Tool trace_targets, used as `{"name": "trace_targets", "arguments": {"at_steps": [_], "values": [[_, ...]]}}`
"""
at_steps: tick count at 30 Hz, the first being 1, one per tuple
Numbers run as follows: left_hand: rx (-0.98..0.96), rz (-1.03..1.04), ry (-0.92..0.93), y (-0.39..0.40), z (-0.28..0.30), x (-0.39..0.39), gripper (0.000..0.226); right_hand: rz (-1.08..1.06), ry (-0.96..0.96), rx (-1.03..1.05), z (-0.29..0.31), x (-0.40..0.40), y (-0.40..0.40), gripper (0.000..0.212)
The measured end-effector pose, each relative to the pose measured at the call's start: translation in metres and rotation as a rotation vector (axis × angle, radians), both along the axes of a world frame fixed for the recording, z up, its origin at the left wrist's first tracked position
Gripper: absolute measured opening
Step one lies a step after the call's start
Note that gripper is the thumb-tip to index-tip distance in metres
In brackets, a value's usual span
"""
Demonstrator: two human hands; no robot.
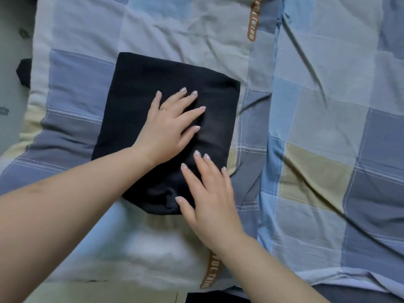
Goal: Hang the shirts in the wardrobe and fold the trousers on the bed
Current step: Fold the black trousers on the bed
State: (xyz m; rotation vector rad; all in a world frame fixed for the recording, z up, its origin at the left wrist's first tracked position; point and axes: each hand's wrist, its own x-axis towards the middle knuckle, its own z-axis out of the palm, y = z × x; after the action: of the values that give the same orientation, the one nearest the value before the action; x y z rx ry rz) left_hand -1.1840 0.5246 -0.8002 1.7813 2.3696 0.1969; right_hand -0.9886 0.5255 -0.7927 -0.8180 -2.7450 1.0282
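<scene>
The bed (pixel 317 132) fills nearly the whole view, covered in a soft, creased cotton cover of large checks in pale blue, slate blue, grey and muted yellow, with white stitched lines along some squares. A lengthwise fold or seam runs down the cover right of centre, and a brown printed strip (pixel 253 20) with pale lettering lies along it at the top, another (pixel 211 270) near the bottom edge. At the far left a strip of pale grey floor (pixel 13 88) shows, with a dark cloth corner (pixel 24 72) poking out beside the bed edge; what it belongs to cannot be told. The trousers (pixel 140 101), black and matte, lie folded into a compact, roughly rectangular packet on the left half of the bed, edges fairly square at the top, rounded and slightly bunched at the lower end. The left hand (pixel 166 130) lies flat on the middle of the packet, fingers spread and straight, a thin ring on one finger; its grip is released, pressing only. The right hand (pixel 209 202) rests on the packet's lower right corner, fingers straight, likewise released.
</scene>
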Motion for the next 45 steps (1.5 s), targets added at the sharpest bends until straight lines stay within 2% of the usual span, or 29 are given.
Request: {"name": "trace_targets", "arguments": {"at_steps": [3,6,8,11,12,13,15,17,18,19,20,21,23,25,27,29,30,32,34,37,39,41,45], "values": [[-0.259,0.013,0.063,-0.021,-0.011,-0.009,0.063,0.312,-0.129,0.094,-0.012,-0.001,-0.031,0.060],[-0.413,0.028,0.095,-0.021,-0.021,-0.014,0.070,0.480,-0.236,0.184,-0.027,0.016,-0.048,0.064],[-0.428,0.019,0.090,-0.021,-0.023,-0.015,0.071,0.558,-0.215,0.214,-0.029,0.023,-0.045,0.062],[-0.314,0.040,0.004,-0.027,-0.020,-0.021,0.068,0.716,0.001,0.167,-0.025,0.031,-0.026,0.045],[-0.221,0.108,-0.015,-0.032,-0.017,-0.025,0.067,0.676,0.067,0.103,-0.023,0.032,-0.015,0.040],[-0.116,0.225,-0.033,-0.037,-0.015,-0.032,0.066,0.517,0.105,0.010,-0.017,0.029,-0.003,0.039],[0.032,0.502,-0.090,-0.053,-0.010,-0.051,0.069,0.043,0.076,-0.204,-0.012,0.014,0.030,0.043],[0.036,0.631,-0.142,-0.072,-0.008,-0.065,0.077,-0.364,-0.024,-0.461,-0.010,-0.007,0.063,0.042],[0.020,0.660,-0.187,-0.081,-0.008,-0.071,0.079,-0.473,-0.089,-0.617,-0.012,-0.017,0.076,0.027],[0.019,0.699,-0.279,-0.087,-0.008,-0.076,0.078,-0.556,-0.110,-0.781,-0.020,-0.026,0.085,0.057],[0.017,0.758,-0.420,-0.092,-0.007,-0.078,0.074,-0.573,-0.108,-0.901,-0.029,-0.031,0.093,0.030],[0.013,0.827,-0.582,-0.094,-0.005,-0.078,0.067,-0.588,-0.106,-1.004,-0.034,-0.035,0.095,0.027],[-0.018,0.923,-0.814,-0.095,-0.007,-0.079,0.049,-0.574,-0.119,-1.133,-0.039,-0.039,0.094,0.029],[-0.044,0.954,-0.963,-0.094,-0.008,-0.083,0.039,-0.588,-0.131,-1.200,-0.042,-0.043,0.093,0.039],[-0.104,0.991,-1.110,-0.092,-0.005,-0.087,0.052,-0.595,-0.110,-1.246,-0.042,-0.045,0.089,0.044],[-0.199,0.993,-1.231,-0.092,0.004,-0.087,0.083,-0.613,-0.054,-1.247,-0.037,-0.044,0.084,0.044],[-0.220,0.964,-1.244,-0.092,0.009,-0.086,0.095,-0.619,-0.017,-1.219,-0.037,-0.041,0.084,0.043],[-0.195,0.905,-1.208,-0.091,0.019,-0.085,0.104,-0.646,0.035,-1.180,-0.031,-0.037,0.086,0.040],[-0.136,0.874,-1.193,-0.090,0.029,-0.073,0.105,-0.665,0.064,-1.145,-0.025,-0.024,0.090,0.040],[-0.067,0.848,-1.283,-0.089,0.046,-0.044,0.104,-0.663,0.058,-1.098,-0.006,0.003,0.096,0.031],[-0.045,0.819,-1.322,-0.084,0.066,-0.021,0.101,-0.656,0.067,-1.070,0.016,0.022,0.106,0.018],[-0.029,0.808,-1.321,-0.079,0.094,-0.001,0.095,-0.658,0.076,-1.043,0.050,0.039,0.117,0.013],[0.016,0.796,-1.335,-0.072,0.159,0.042,0.061,-0.636,0.080,-0.990,0.123,0.078,0.133,0.027]]}}
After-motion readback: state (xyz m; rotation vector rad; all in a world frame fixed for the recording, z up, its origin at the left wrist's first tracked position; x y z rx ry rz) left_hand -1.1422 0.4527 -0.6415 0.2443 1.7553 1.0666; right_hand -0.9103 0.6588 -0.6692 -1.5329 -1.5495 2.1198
